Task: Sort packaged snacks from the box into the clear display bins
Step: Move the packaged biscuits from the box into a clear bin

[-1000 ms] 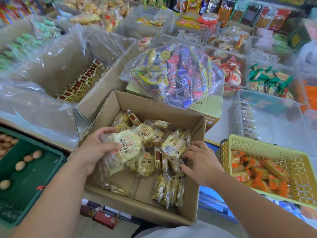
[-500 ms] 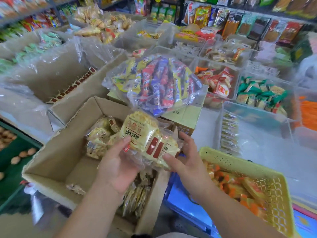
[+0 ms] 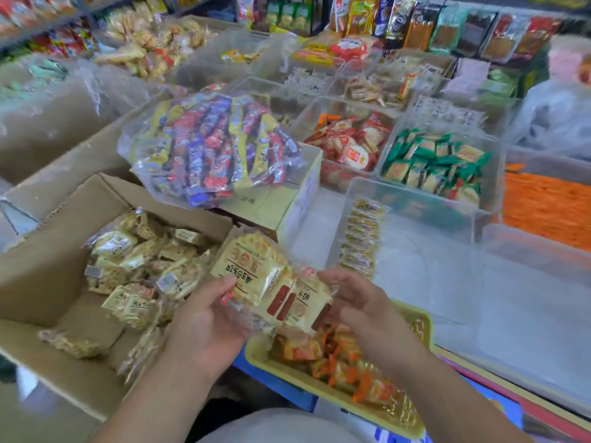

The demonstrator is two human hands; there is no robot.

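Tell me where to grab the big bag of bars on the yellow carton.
Probably the bag by its loose clear film along the near-left edge, coming from the box side. It lies flat on the carton, bulging with bars, so the middle is too broad to pinch; the slack film there seems to overhang.

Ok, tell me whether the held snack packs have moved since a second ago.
Yes. The snack packs moved up and right, out of the cardboard box, now over the yellow basket.
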